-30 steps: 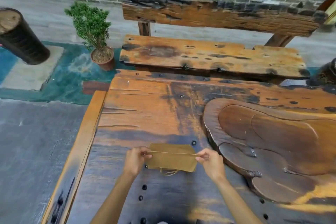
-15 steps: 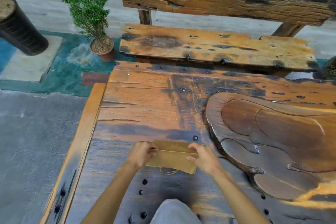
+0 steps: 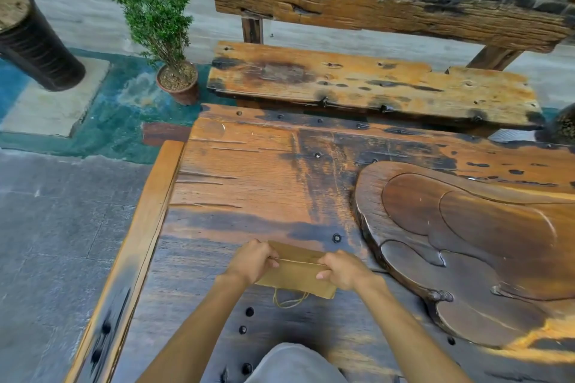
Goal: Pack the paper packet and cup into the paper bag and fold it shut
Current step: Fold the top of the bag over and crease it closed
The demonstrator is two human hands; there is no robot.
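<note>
A flat brown paper bag (image 3: 295,274) lies on the wooden table (image 3: 249,190), near its front edge. Its top part is folded over along a crease running left to right. My left hand (image 3: 252,261) pinches the left end of that fold and my right hand (image 3: 343,269) pinches the right end. A loop of yellowish string handle (image 3: 287,301) sticks out from under the bag toward me. No paper packet or cup is visible; whether they are inside the bag cannot be seen.
A large carved dark wooden tray (image 3: 466,242) lies on the table just right of my right hand. A wooden bench (image 3: 367,84) stands beyond the table. A potted plant (image 3: 168,40) and a dark cylinder (image 3: 34,40) stand on the floor at left.
Both hands have moved inward along the bag's top and pressed the fold down flatter. The view has tilted down, bringing my knee into the bottom edge.
</note>
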